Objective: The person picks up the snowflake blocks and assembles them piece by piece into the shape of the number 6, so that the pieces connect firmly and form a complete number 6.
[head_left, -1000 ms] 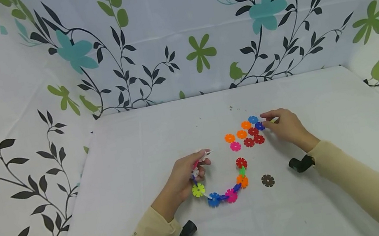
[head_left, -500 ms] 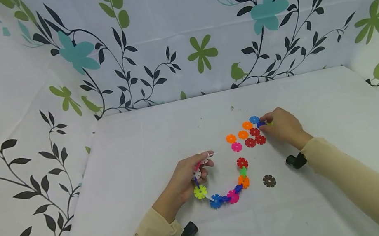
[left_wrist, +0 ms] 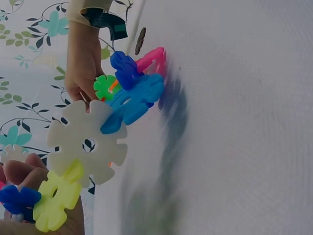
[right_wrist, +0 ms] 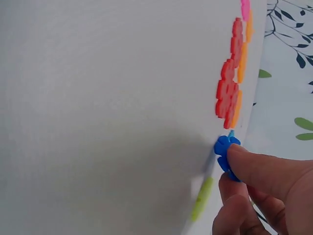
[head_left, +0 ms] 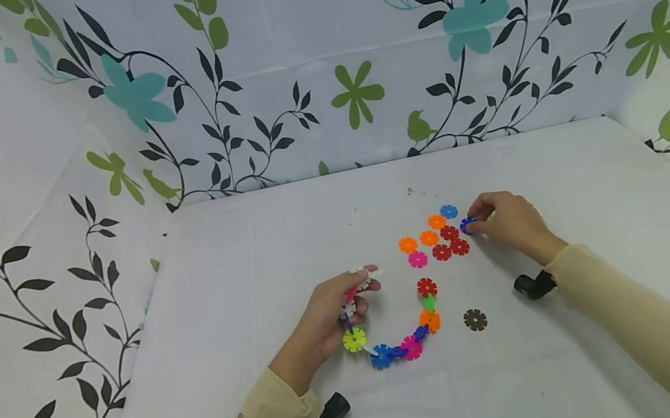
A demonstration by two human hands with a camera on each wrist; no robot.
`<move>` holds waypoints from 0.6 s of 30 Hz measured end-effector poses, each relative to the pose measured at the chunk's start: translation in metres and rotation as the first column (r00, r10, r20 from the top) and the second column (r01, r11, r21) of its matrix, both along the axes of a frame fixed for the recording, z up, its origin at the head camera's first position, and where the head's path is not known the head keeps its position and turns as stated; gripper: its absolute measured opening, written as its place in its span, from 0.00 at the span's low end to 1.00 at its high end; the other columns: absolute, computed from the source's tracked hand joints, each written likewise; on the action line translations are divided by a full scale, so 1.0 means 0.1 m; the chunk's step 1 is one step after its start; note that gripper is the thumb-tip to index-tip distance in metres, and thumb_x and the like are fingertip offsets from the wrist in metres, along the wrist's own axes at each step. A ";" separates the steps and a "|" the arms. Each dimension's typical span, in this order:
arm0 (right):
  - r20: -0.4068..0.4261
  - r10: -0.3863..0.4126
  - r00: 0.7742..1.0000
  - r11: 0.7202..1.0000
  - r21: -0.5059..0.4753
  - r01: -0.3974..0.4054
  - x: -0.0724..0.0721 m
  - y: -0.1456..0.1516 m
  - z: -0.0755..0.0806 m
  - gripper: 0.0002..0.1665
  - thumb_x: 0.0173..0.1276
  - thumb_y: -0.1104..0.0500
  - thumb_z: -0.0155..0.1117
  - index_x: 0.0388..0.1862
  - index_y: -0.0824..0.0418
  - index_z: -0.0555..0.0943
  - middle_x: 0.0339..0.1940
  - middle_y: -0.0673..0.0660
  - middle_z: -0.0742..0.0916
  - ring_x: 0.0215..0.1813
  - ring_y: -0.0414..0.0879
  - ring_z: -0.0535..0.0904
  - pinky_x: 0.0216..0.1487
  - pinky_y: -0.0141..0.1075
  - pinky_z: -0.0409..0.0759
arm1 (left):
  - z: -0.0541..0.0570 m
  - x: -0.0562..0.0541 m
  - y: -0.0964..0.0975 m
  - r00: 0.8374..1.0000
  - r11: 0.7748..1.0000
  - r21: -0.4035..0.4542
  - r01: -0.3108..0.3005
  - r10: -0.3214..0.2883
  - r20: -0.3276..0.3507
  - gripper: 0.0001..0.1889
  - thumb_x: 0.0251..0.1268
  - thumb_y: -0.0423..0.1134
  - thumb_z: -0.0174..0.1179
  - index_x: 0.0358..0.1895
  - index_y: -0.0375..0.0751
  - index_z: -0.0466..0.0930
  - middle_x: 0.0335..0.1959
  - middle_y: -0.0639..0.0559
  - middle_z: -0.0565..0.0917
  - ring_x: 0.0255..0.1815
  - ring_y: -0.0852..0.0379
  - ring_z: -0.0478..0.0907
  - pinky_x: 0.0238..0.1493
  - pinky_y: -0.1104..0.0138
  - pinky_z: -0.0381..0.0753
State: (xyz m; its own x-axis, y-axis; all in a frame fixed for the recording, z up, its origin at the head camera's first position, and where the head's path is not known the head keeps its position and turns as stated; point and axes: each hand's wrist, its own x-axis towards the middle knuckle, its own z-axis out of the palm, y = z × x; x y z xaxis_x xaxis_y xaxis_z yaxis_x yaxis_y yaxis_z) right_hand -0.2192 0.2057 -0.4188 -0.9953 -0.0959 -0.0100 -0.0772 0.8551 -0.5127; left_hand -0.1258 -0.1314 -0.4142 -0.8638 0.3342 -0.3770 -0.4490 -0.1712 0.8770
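Observation:
My left hand (head_left: pixel 325 310) grips one end of a chain of linked plastic snowflake discs. The chain curves round to a red disc (head_left: pixel 426 287) at its other end. In the left wrist view a large white disc (left_wrist: pixel 73 142), a yellow disc (left_wrist: pixel 56 200) and a light blue disc (left_wrist: pixel 134 100) of the chain show close up. My right hand (head_left: pixel 510 224) pinches a dark blue snowflake disc (right_wrist: pixel 225 147) between thumb and fingers, at the right edge of the loose discs. A yellow-green disc (right_wrist: pixel 202 199) lies beside that hand, mostly hidden in the head view.
Loose red discs (head_left: pixel 448 233), orange discs (head_left: pixel 429 238), a pink disc (head_left: pixel 418 259) and a light blue disc (head_left: pixel 448 211) lie grouped on the white table (head_left: pixel 236 255). A brown disc (head_left: pixel 475 320) lies alone to the right of the chain.
My right hand has taken hold of the dark blue disc and drawn it slightly right, away from the loose group. The left hand holds the chain almost still.

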 end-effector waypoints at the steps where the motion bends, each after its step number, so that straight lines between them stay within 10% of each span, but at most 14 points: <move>1: -0.006 0.003 1.000 1.000 -0.003 -0.003 0.01 0.01 0.01 0.15 0.68 0.52 0.72 0.47 0.60 0.84 0.41 0.59 0.85 0.43 0.56 0.77 0.41 0.46 0.75 | 0.00 0.00 0.00 1.000 1.000 -0.002 -0.002 0.002 0.000 0.26 0.74 0.47 0.57 0.67 0.36 0.76 0.49 0.46 0.82 0.24 0.61 0.69 0.23 0.75 0.67; 18: 0.012 0.124 0.992 0.968 -0.219 -0.118 0.22 -0.32 0.22 0.17 0.69 0.53 0.71 0.53 0.59 0.86 0.39 0.56 0.87 0.39 0.53 0.80 0.34 0.39 0.81 | -0.03 0.00 0.02 0.999 1.000 -0.017 -0.022 0.021 -0.035 0.27 0.73 0.48 0.62 0.67 0.35 0.75 0.56 0.46 0.83 0.23 0.61 0.70 0.25 0.74 0.69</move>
